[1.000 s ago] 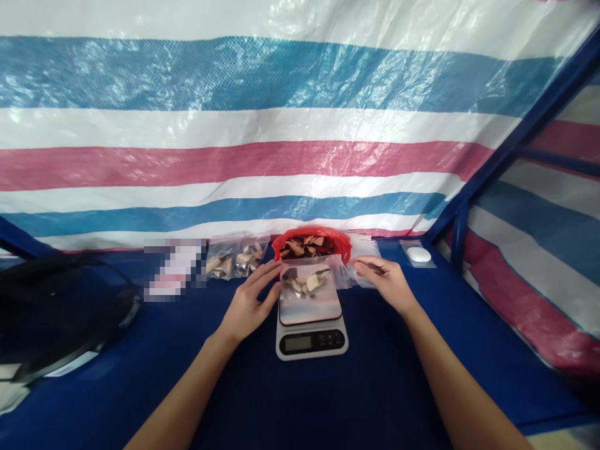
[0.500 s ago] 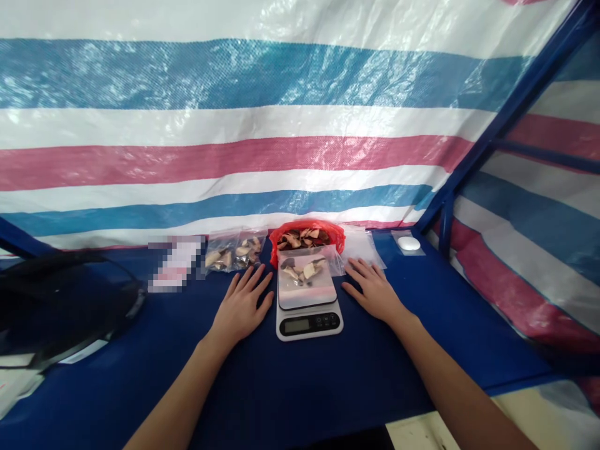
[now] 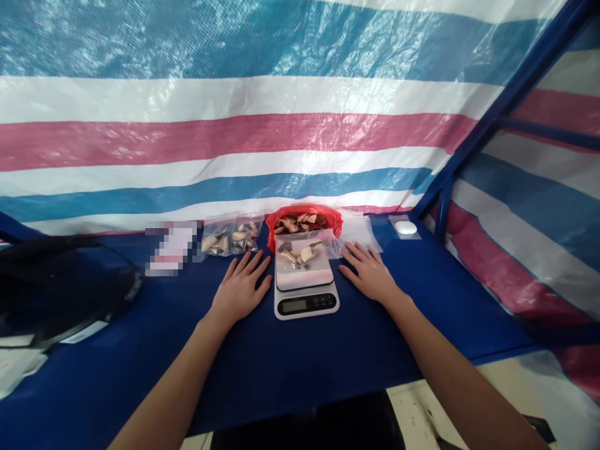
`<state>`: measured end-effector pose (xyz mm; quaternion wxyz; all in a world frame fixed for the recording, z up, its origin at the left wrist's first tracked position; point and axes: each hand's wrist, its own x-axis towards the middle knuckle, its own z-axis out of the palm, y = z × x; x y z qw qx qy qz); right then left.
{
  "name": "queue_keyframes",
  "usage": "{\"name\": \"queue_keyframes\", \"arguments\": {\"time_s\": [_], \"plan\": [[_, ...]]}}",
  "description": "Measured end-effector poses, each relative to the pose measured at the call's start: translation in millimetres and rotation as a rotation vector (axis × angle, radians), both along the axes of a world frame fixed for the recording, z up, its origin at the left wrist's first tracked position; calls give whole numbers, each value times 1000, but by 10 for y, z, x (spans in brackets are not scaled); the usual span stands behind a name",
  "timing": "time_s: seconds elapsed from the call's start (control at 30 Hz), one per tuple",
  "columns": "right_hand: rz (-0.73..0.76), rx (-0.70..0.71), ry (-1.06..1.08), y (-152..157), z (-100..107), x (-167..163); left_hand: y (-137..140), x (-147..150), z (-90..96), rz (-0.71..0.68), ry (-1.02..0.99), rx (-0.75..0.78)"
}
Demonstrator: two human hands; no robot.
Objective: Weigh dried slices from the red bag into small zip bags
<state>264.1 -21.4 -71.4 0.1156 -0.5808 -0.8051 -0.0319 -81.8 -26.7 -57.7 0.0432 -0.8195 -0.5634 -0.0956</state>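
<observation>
Currently I have both bare hands resting palm down and well apart on the blue tabletop (image 3: 262,356), each with its fingers loosely spread and neither gripping anything. Between them sits a flat white digital scale (image 3: 307,305) with a pale square platform and a dark display strip facing me; I cannot make out any reading. On that platform lies a clear plastic bag (image 3: 307,252) of cream and dark brown chunks, its upper edge reaching toward an opened red plastic bag (image 3: 338,220) filled with brown and cream slices, just behind the scale.

My left hand (image 3: 241,287) lies just beside the scale, its fingertips near two clear bags of pale chunks (image 3: 217,242). My right hand (image 3: 369,272) lies on the opposite side, its fingertips at the near edge of a flat, translucent plastic sheet or bag (image 3: 360,231); whether they touch it I cannot tell. Farther right I see a smooth white oval object (image 3: 405,228) on a small clear pouch. Over on the left are a blurred-out paper (image 3: 173,250) and a black, soft-looking item (image 3: 60,287). Behind everything hangs a blue, white and red striped tarpaulin (image 3: 234,134).
</observation>
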Motion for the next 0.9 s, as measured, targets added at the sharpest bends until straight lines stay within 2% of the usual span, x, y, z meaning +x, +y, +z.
{"name": "queue_keyframes", "arguments": {"time_s": [0.43, 0.67, 0.77, 0.9], "plan": [[2, 22, 8, -8, 6, -6, 1, 5, -13, -11, -56, 23], [23, 40, 80, 6, 11, 21, 10, -16, -5, -40, -213, 119], [35, 92, 214, 5, 79, 18, -1, 3, 72, -47, -317, 202], [-5, 116, 636, -7, 249, -86, 5, 113, 224, -90, -453, 273]]}}
